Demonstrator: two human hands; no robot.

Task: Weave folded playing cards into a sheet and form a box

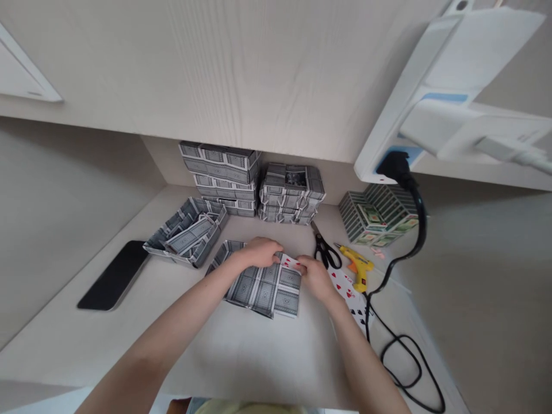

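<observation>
A box made of grey-backed playing cards (254, 286) lies at the middle of the desk, with card flaps at its right side. My left hand (261, 253) is closed at the top edge of these cards, fingers bent at the left end of a small red-and-white card piece (290, 263). At that piece's right end, my right hand (314, 275) pinches it between thumb and fingers. The piece lies across the top of the right-hand flap.
An open card tray (190, 233) and a black phone (114, 276) are at left. Stacked card boxes (228, 178) stand behind. Black scissors (326, 253), a yellow glue gun (360, 267), loose cards (345, 287) and a looping black cable (401, 339) lie right, below a power strip (414, 98).
</observation>
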